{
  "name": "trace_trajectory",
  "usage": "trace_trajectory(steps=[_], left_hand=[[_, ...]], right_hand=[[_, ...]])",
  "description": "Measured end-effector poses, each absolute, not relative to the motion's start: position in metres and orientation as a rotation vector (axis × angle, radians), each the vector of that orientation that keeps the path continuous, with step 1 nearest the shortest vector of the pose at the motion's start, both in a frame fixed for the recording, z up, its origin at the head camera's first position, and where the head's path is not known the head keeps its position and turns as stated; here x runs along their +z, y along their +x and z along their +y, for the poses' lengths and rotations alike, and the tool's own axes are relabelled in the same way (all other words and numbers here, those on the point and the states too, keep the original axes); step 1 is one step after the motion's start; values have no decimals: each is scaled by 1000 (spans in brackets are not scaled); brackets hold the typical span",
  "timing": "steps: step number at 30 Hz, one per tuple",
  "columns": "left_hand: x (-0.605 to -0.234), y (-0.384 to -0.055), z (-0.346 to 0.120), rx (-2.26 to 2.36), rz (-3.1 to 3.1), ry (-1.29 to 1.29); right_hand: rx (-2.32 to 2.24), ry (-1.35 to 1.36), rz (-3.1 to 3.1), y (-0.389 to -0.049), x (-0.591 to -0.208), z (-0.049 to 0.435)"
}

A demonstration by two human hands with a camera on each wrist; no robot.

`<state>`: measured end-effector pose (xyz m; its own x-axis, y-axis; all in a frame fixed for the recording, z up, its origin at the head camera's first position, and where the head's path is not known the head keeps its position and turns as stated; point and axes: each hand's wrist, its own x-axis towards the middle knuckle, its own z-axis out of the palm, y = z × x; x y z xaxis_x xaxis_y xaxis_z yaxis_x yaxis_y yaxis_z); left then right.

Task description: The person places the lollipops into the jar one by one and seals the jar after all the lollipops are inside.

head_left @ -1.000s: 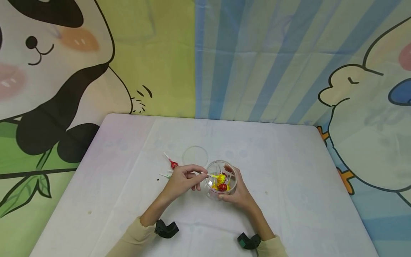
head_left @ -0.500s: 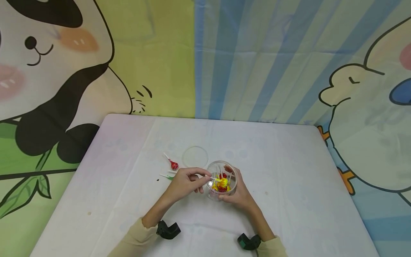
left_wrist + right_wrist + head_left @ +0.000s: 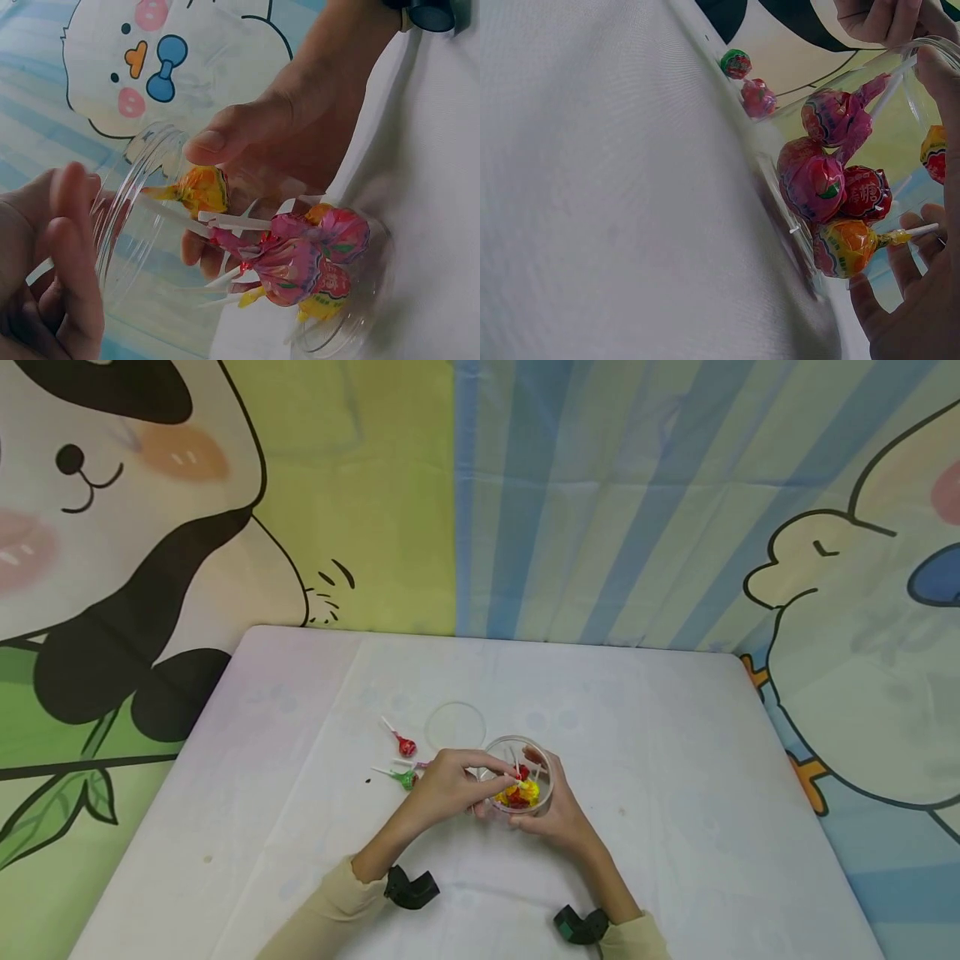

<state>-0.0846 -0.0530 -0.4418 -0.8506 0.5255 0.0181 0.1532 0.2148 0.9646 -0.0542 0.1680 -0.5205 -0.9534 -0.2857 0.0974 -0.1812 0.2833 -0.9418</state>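
My right hand (image 3: 558,806) grips a clear plastic jar (image 3: 124,217) around its side, tilting its mouth toward the left hand. Inside lie several wrapped lollipops: pink ones (image 3: 285,270), a dark red one (image 3: 866,191) and an orange-yellow one (image 3: 845,247). Over the jar's mouth, the left hand (image 3: 453,783) pinches the stick of a yellow lollipop (image 3: 202,191). That lollipop's head is inside the jar, above the others. In the head view the left fingers partly cover the jar's rim.
Left of the hands, a red lollipop (image 3: 407,747), a green one (image 3: 406,779) and a pink-purple one (image 3: 422,765) lie on the white-covered table (image 3: 660,735). Behind the jar lies a clear round lid (image 3: 455,702). A cartoon-print curtain (image 3: 405,493) hangs behind the table.
My left hand has moved right over the jar, bringing the yellow lollipop deeper inside. The green and pink-purple lollipops on the table are now uncovered. The right hand and jar stay almost still.
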Motion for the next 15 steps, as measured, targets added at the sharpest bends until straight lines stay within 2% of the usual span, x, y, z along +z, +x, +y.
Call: trace_trajectory(steps=[15], left_hand=[[-440,-77,-43,1609,2229,627]], right_hand=[[-1758,-410,2442,-53,-515,166]])
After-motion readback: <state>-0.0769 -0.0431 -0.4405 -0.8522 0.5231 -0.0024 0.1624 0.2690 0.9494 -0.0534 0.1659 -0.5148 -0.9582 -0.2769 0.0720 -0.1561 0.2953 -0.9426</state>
